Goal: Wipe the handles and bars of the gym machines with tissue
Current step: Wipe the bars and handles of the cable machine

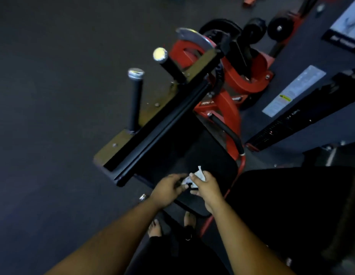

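A small white tissue (198,175) is held between both hands above the machine's black seat pad (212,155). My right hand (206,187) grips the tissue from the right, and my left hand (168,188) pinches its left edge with fingertips. In front stands a red and black gym machine (228,104). Two black handles with silver end caps stick up at its left: one handle (136,96) nearer me and a second handle (168,64) farther off. A curved black grip bar (230,132) runs along the machine's right side.
Dark rubber floor (53,96) spreads to the left. A black weight-stack column with a white label (291,92) stands at the right. Black weight plates (279,28) sit on a red rack at the top right. My feet (172,225) are below the pad.
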`<state>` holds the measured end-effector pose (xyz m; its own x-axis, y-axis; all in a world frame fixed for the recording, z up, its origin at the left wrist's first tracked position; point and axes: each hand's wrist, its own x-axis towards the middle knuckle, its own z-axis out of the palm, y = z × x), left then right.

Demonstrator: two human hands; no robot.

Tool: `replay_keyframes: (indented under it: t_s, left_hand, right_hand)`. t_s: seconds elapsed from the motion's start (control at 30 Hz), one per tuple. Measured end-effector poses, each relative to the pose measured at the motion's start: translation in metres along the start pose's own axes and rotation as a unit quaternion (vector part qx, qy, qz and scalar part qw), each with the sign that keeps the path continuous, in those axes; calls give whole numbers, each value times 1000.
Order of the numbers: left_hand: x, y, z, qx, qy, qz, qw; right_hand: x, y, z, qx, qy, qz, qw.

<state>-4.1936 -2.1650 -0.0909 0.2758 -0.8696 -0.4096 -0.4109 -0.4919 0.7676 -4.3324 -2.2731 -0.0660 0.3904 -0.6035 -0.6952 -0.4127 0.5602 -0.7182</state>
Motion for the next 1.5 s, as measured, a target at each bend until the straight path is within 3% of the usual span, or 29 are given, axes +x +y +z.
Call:
replay_keyframes:
  t_s: [0.23,0.43,0.53,0.63,0.7,0.87,0.93,1.03,1.17,1.3,1.37,1.5]
  left_hand:
    - [-128,-12,-12,-135,147,-101,975]
    - [-216,-6,15,-271,301,-162,900]
    - [-264,9,34,-339,382,-171,843]
    - [-306,21,50,-422,475,-176,752]
    - [-335,28,62,-465,502,-174,708]
    - [-392,31,85,-502,497,-163,689]
    - [-411,32,85,-509,529,-144,664]
    - [-447,34,89,-522,624,-117,570]
    - [-498,27,99,-510,692,-118,498]
    - [-545,22,110,-535,728,-125,411]
    - [-563,22,113,-546,714,-119,421]
    - [-600,8,128,-490,700,-136,502]
  right_hand:
    - [-66,-3,49,-43,-208,-2,977]
    - [-92,1,91,-172,-307,-64,934]
    - [-118,10,109,-175,-383,-66,905]
    - [-150,19,124,-190,-446,-69,872]
    - [-172,27,135,-199,-489,-57,848]
    - [-233,52,166,-277,-591,-54,755]
    - [-255,63,178,-277,-619,-51,733]
    - [-290,83,196,-280,-657,-36,699]
    - [-334,110,217,-304,-683,-38,663]
    - [-387,145,231,-321,-691,-97,641]
    - [-405,159,237,-327,-690,-120,635]
    - [-438,186,254,-338,-687,-102,635]
